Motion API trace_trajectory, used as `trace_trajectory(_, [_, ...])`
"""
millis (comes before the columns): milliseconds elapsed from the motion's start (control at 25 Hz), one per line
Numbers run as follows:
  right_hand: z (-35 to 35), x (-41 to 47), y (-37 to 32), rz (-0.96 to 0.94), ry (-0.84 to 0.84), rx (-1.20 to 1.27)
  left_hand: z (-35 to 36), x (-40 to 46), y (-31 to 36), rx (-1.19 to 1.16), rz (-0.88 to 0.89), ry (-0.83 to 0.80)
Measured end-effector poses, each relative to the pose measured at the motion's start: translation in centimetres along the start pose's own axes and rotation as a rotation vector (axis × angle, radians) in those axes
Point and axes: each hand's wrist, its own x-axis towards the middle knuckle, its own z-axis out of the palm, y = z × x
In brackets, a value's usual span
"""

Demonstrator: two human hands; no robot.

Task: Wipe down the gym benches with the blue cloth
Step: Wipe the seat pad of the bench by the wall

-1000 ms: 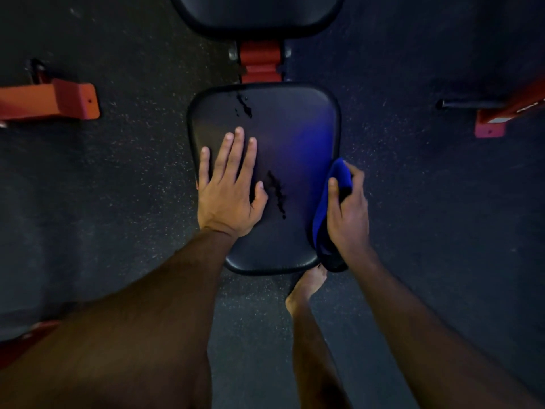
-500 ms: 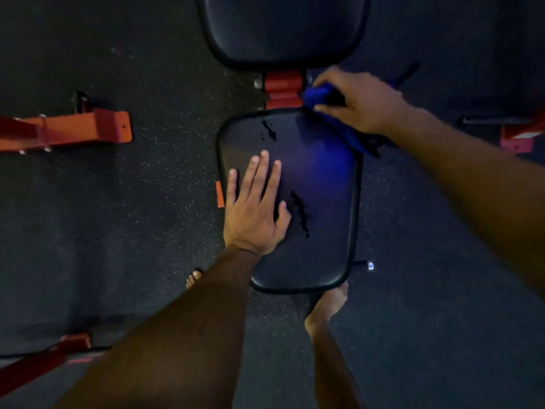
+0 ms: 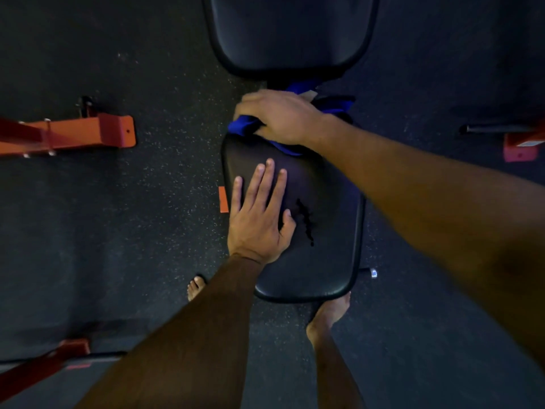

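Head view, looking straight down: a black padded seat pad of a gym bench fills the middle, with the dark back pad beyond it at the top edge. A narrow gap separates the 2 pads.

The left hand lies flat on the left half of the seat pad, palm down, fingers straight and slightly spread, thumb angled toward the centre; it holds nothing. Just to the right of its thumb, a jagged tear runs through the vinyl.

The right hand reaches across from the right side and sits at the far end of the seat pad, over the gap. Its fingers are curled round a bunched blue cloth, pressing it against the pad's far left corner. More of the cloth shows behind the wrist, trailing toward the right at the edge of the back pad, and a fold pokes out beneath the hand onto the seat surface.

A small orange tab of the frame juts out from under the left edge of the seat pad. A metal pin with a silver end sticks out on the lower right side.

2 bare feet stand on the speckled dark rubber floor: the left foot partly hidden by the forearm, the right foot at the near end of the seat pad.

An orange steel frame piece lies on the floor to the left, well apart from the bench. Another red-orange bar crosses the lower left corner, and a red bracket shows at the right edge.
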Motion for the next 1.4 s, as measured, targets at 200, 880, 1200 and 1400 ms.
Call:
trace_trajectory(200, [-0.8, -10.8, 6.8, 0.209, 0.153, 0.031, 0.1, -0.1, -0.2, -0.005, -0.006, -0.010])
trace_trajectory(880, [1.0, -8.7, 4.0, 0.271, 0.263, -0.016, 0.3, -0.2, -0.2, -0.009, 0.002, 0.027])
trace_trajectory(1200, [2.1, -10.0, 0.3, 0.582, 0.637, 0.092, 0.2, -0.2, -0.2, -0.021, -0.002, 0.000])
trace_trajectory(1400, [0.9, -8.7, 0.0, 0.432, 0.545, 0.066, 0.3, -0.1, -0.4, -0.044, -0.005, 0.010])
